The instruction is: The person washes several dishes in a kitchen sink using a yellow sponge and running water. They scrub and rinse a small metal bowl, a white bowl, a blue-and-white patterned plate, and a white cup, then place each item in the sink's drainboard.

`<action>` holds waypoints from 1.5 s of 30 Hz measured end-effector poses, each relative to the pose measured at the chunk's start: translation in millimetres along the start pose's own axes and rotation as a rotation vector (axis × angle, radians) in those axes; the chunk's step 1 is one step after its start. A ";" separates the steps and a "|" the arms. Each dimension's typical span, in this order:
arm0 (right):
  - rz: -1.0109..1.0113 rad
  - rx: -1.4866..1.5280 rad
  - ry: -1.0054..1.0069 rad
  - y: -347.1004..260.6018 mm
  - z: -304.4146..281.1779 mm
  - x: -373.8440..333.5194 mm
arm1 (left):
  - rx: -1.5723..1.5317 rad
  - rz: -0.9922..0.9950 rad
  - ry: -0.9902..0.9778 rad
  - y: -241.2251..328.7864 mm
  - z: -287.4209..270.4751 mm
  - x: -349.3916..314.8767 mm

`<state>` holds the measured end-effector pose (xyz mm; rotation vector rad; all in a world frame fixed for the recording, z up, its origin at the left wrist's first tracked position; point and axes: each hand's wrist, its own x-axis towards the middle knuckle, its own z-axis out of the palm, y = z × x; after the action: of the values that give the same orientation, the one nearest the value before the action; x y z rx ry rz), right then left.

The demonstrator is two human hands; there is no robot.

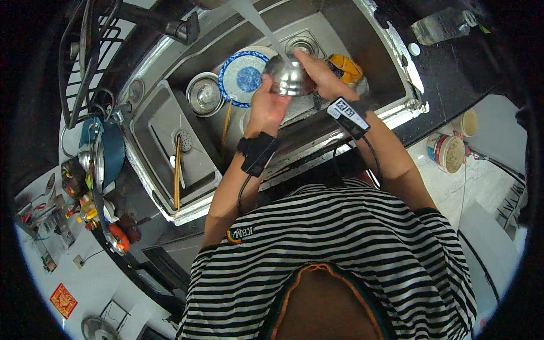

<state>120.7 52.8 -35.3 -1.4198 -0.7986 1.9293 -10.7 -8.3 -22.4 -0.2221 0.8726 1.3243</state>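
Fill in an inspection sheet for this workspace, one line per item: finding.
Surface: steel sink, rim patchy white; dark counter at right.
Things in use: metal bowl under running water.
Clutter: blue-rimmed plate and second bowl in the sink; chopsticks in its left basin; clear bottle on the counter.
Hands: left hand and right hand both hold the metal bowl.
Cables: left-wrist cable and right-wrist cable, both black; far ends not visible.
Surroundings: two tubs at right; red sheet on the left wall; co-workers, nothing seen.
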 end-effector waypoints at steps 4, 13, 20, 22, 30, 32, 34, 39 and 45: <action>0.277 0.317 0.011 9.4 -1.4 -3.9 | 0.054 -0.006 -0.068 11.5 -13.0 -4.9; -0.088 0.016 0.080 4.6 5.3 -21.4 | 0.633 -0.038 0.009 16.8 -8.5 -17.3; -0.400 -0.383 0.402 5.6 12.4 -6.5 | 0.564 0.089 -0.054 -5.8 2.8 -2.5; -0.413 -0.362 0.305 5.5 10.0 -6.8 | 0.550 0.004 -0.062 -1.9 1.0 0.1; -0.860 -1.122 -0.025 -3.0 30.3 -57.4 | 0.407 -0.096 -0.172 15.5 3.0 1.5; -0.983 -1.301 -0.211 -8.9 32.8 -67.5 | 0.367 -0.071 -0.082 21.7 4.1 -1.7; -1.175 -1.140 -0.065 -16.8 27.2 -70.7 | 0.291 -0.128 0.077 26.2 3.1 -7.4; -0.871 -0.868 0.285 -31.7 4.6 -54.9 | 0.425 0.112 -0.086 23.0 0.0 -15.4; -0.087 -0.460 0.079 -15.1 -11.1 -35.2 | 0.892 0.479 0.004 23.2 6.2 -13.9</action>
<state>141.7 36.7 -5.5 -1.6781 -1.3020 1.6770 -28.9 -8.6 -1.5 0.7186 1.4898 1.2295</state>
